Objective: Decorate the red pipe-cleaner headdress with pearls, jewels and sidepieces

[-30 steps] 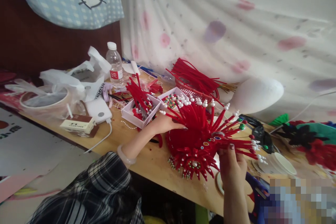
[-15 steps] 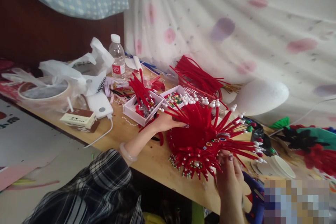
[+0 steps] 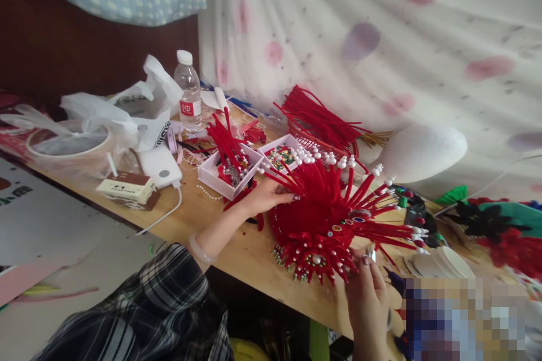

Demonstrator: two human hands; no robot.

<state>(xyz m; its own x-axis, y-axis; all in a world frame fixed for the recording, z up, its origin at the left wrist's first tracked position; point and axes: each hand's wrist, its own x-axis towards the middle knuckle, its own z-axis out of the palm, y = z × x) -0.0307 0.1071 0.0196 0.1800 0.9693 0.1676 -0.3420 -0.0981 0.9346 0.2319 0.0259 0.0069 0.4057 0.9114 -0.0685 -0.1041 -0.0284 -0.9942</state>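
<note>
A red headdress (image 3: 305, 206) with fuzzy red stems, white pearl beads at their tips and coloured gems rests at the table's front. My left hand (image 3: 269, 196) grips its left edge, thumb over the red cap part and fingers hidden behind. At the lower right edge of the headdress, beside a red pearl-studded flower (image 3: 315, 256), my right hand (image 3: 367, 282) is closed, thumb and fingers pinched together. A small shiny bit shows at its fingertips; what it is I cannot make out.
Behind are a small box with red stems (image 3: 231, 172), a bead box (image 3: 282, 155), a red basket (image 3: 326, 146) and a white foam head form (image 3: 423, 152). To the left stand a water bottle (image 3: 188, 87), a white power bank (image 3: 161, 166) with cable, and a bagged bowl (image 3: 70, 141).
My right hand has shifted slightly down and left, and a shiny bit now shows at its fingertips. My left hand keeps its grip on the headdress. The view has moved a little.
</note>
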